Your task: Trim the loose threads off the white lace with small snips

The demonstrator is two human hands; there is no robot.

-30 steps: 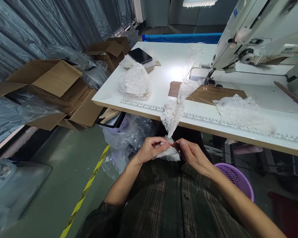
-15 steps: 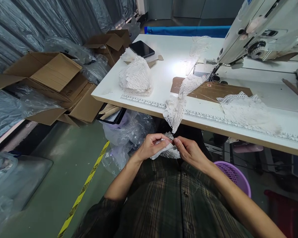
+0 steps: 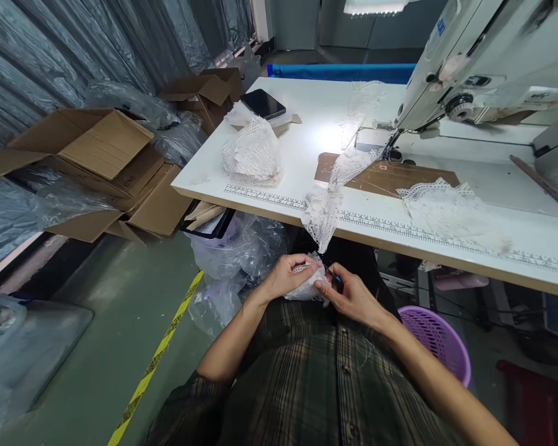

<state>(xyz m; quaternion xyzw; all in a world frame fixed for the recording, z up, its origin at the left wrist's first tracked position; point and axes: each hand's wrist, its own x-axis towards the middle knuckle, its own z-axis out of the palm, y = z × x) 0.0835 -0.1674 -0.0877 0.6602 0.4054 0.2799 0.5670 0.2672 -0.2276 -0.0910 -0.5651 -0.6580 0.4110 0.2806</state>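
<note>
My left hand (image 3: 286,277) pinches a folded piece of white lace (image 3: 303,286) in front of my shirt, below the table edge. Close against the lace, my right hand (image 3: 353,295) is closed around small thread snips (image 3: 335,277), with a bit of blue and a dark tip showing. Its thumb presses by the cloth; most of the tool is hidden by the fingers. Just above both hands, a lace strip (image 3: 323,214) hangs over the table edge and runs up to the needle area of the sewing machine (image 3: 465,80).
On the white table (image 3: 288,167) lie a lace stack (image 3: 252,153), a phone (image 3: 263,103), a brown board (image 3: 413,175) and more lace (image 3: 453,214) at right. A purple basket (image 3: 434,341) stands below. Cardboard boxes (image 3: 102,148) and plastic bags (image 3: 239,248) fill the left.
The blue part of the snips now shows in my right hand, whose thumb has shifted down and left onto the lace. My view has tilted slightly upward.
</note>
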